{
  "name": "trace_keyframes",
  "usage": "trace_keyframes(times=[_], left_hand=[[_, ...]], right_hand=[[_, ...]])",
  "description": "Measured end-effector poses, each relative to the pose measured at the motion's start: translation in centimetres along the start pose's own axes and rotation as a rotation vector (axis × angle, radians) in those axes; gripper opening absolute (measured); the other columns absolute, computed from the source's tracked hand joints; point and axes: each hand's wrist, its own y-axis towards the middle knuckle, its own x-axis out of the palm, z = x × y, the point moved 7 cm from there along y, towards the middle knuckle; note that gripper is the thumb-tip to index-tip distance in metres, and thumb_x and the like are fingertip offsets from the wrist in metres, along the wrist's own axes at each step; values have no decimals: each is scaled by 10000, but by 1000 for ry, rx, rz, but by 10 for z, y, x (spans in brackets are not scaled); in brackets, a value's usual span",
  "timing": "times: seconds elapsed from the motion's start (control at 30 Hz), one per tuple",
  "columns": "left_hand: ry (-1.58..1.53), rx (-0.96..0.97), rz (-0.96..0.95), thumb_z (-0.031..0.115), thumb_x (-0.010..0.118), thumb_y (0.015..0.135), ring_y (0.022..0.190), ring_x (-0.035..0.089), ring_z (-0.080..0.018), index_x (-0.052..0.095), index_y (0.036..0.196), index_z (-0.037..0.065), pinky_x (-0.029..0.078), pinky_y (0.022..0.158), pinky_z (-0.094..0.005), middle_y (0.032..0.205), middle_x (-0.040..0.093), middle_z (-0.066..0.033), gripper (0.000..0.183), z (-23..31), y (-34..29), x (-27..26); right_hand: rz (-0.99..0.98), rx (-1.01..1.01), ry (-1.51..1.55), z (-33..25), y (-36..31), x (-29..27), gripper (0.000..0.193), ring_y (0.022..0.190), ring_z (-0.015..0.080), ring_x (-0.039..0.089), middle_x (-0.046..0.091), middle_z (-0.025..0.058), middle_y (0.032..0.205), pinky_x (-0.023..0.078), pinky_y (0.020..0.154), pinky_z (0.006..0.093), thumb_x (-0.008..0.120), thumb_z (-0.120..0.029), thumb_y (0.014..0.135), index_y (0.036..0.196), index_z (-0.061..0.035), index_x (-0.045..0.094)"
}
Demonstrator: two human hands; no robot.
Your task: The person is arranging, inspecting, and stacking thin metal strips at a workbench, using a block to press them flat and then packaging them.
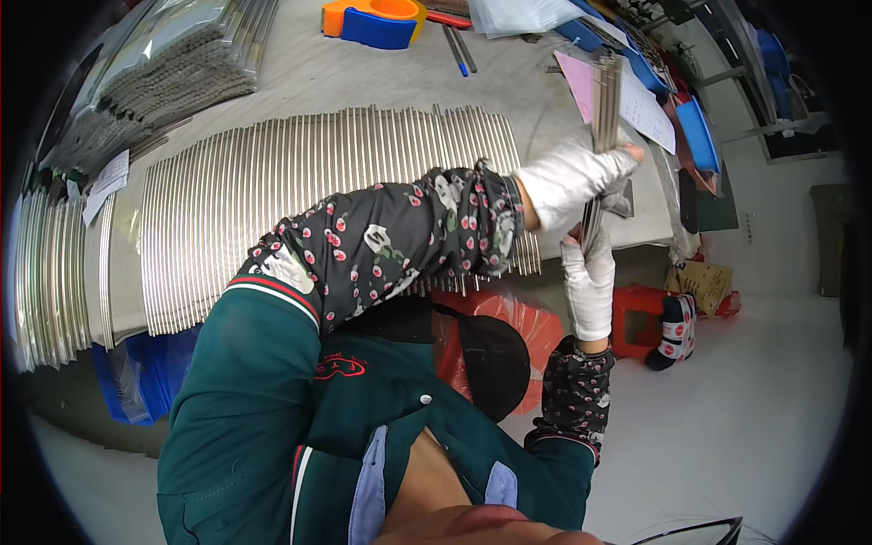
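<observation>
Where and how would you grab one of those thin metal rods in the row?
Probably by its near end, pinched from the person's side: towards the row's right, several metal rods seem to jut past the edge of the table, leaving space beneath. The middle looks harder, with neighbours alongside.

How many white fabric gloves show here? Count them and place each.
2. One white fabric glove covers the left hand, which grips thin silver metal rods; the other glove covers the right hand, lower in the picture. More could be hidden.
</observation>
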Motion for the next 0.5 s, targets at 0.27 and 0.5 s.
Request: trace_keyframes(times=[0.27, 0.5], left_hand=[[2008, 167, -493, 503, 631, 838, 1346, 379, -379, 493, 1305, -30, 282, 1116, -495, 1372, 457, -245, 722, -22, -38, -80], [1960, 392, -542, 564, 559, 856, 1436, 249, -357, 402, 1430, 28, 167, 1150, -570, 1502, 334, -205, 801, -38, -5, -74]], right_hand=[[-48, 154, -509, 65, 44, -1, 304, 739, 423, 636, 645, 236, 771, 494, 653, 448, 600, -282, 927, 1005, 10, 564], [37, -38, -750, 43, 44, 5, 293, 803, 372, 650, 658, 190, 880, 518, 713, 465, 663, -255, 851, 1070, -68, 606]])
